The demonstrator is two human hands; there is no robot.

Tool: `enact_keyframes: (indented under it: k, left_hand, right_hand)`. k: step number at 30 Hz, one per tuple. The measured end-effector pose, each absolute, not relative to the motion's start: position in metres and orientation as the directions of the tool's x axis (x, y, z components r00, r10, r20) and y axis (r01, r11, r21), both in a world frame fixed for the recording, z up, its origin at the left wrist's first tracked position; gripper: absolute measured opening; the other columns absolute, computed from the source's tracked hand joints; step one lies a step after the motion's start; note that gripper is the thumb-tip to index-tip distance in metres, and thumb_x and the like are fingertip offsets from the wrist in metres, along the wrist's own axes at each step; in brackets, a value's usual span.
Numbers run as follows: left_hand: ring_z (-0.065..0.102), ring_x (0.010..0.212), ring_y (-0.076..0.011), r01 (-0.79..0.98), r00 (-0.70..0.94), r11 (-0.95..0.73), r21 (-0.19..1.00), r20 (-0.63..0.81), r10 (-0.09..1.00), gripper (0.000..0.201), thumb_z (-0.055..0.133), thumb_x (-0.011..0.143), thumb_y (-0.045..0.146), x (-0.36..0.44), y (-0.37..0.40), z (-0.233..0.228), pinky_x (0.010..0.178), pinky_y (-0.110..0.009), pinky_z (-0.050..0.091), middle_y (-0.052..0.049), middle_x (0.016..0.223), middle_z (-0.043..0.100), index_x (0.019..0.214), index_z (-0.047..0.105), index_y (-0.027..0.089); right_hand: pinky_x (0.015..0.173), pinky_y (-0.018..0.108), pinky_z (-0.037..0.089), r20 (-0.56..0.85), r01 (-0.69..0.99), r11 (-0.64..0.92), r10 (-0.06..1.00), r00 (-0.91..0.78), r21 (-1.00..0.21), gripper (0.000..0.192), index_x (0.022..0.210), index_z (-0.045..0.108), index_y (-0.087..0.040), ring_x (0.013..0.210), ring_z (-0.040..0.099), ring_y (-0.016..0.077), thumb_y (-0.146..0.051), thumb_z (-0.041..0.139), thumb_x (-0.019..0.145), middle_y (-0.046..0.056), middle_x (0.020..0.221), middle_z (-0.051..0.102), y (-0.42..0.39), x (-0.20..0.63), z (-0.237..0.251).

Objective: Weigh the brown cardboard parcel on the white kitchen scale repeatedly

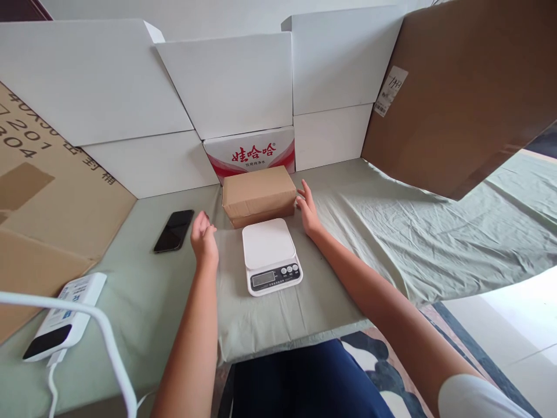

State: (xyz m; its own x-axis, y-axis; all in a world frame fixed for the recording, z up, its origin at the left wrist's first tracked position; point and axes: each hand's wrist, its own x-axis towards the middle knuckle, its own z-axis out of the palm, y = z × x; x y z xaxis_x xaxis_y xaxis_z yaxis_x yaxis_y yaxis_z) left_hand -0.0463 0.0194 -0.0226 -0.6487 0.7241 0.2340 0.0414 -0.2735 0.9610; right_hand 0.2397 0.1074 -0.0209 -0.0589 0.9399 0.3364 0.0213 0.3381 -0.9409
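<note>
Touching brown box (258,194) — right hand (308,212) grip open; left hand (203,238) loosely curled, empty.

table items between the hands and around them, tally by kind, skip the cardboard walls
brown parcel box: 1, right hand touching its end
white kitchen scale: 1
black phone: 1, beside left hand
white power bank: 1
total: 4

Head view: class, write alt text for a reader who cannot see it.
Right hand touches a brown cardboard parcel behind a white digital kitchen scale on a pale green cloth; left hand hovers beside a black smartphone.
</note>
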Motion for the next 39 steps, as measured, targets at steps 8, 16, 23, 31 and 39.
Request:
enact_keyframes:
  k: [8, 16, 23, 31, 39]
  left_hand:
    - [0.043, 0.148, -0.0320, 0.011, -0.493, -0.225, 0.974, 0.201, 0.846, 0.071, 0.064, 0.073, 0.026, -0.029, 0.024, -0.030, 0.121, -0.046, 0.036, -0.019, 0.156, 0.050, 0.142, 0.059, 0.016]
    - [0.053, 0.140, -0.0341, -0.020, -0.380, -0.253, 0.967, 0.227, 0.897, 0.068, 0.064, 0.067, 0.021, -0.022, 0.026, -0.026, 0.118, -0.047, 0.039, -0.018, 0.146, 0.061, 0.135, 0.064, 0.014]
    - [0.054, 0.140, -0.0340, -0.016, -0.393, -0.240, 0.971, 0.215, 0.894, 0.067, 0.062, 0.064, 0.020, -0.018, 0.026, -0.026, 0.117, -0.046, 0.040, -0.017, 0.145, 0.062, 0.131, 0.065, 0.015]
    - [0.047, 0.146, -0.0345, 0.037, -0.429, -0.312, 0.950, 0.297, 0.853, 0.075, 0.065, 0.067, 0.020, -0.014, 0.006, -0.006, 0.121, -0.046, 0.037, -0.017, 0.151, 0.056, 0.142, 0.060, 0.014]
    - [0.044, 0.148, -0.0348, 0.105, -0.428, -0.371, 0.923, 0.379, 0.821, 0.073, 0.064, 0.076, 0.017, 0.006, -0.080, -0.004, 0.123, -0.050, 0.034, -0.015, 0.149, 0.059, 0.148, 0.056, 0.016]
  right_hand:
    - [0.125, 0.049, 0.031, 0.395, 0.027, 0.405, 0.903, -0.166, -0.914, 0.073, 0.158, 0.034, -0.028, 0.149, 0.038, 0.0263, -0.059, 0.048, 0.094, 0.005, 0.164, 0.040, 0.096, 0.235, -0.011]
    - [0.120, 0.049, 0.038, 0.385, 0.054, 0.400, 0.905, -0.179, -0.915, 0.077, 0.161, 0.029, -0.026, 0.140, 0.048, 0.0268, -0.058, 0.048, 0.094, 0.007, 0.161, 0.044, 0.094, 0.235, -0.009]
    - [0.116, 0.048, 0.042, 0.383, 0.041, 0.397, 0.904, -0.190, -0.917, 0.079, 0.163, 0.023, -0.030, 0.120, 0.059, 0.0233, -0.053, 0.052, 0.093, 0.006, 0.161, 0.044, 0.097, 0.233, -0.014]
    - [0.114, 0.052, 0.045, 0.559, 0.054, 0.579, 0.805, -0.198, -0.814, 0.084, 0.163, 0.023, -0.033, 0.142, 0.045, 0.0313, -0.068, 0.052, 0.092, 0.008, 0.166, 0.034, 0.085, 0.238, -0.005]
    - [0.123, 0.059, 0.034, 0.623, 0.142, 0.650, 0.758, -0.193, -0.747, 0.084, 0.163, 0.018, -0.033, 0.155, 0.027, 0.0356, -0.071, 0.047, 0.094, 0.011, 0.163, 0.033, 0.025, 0.265, -0.002]
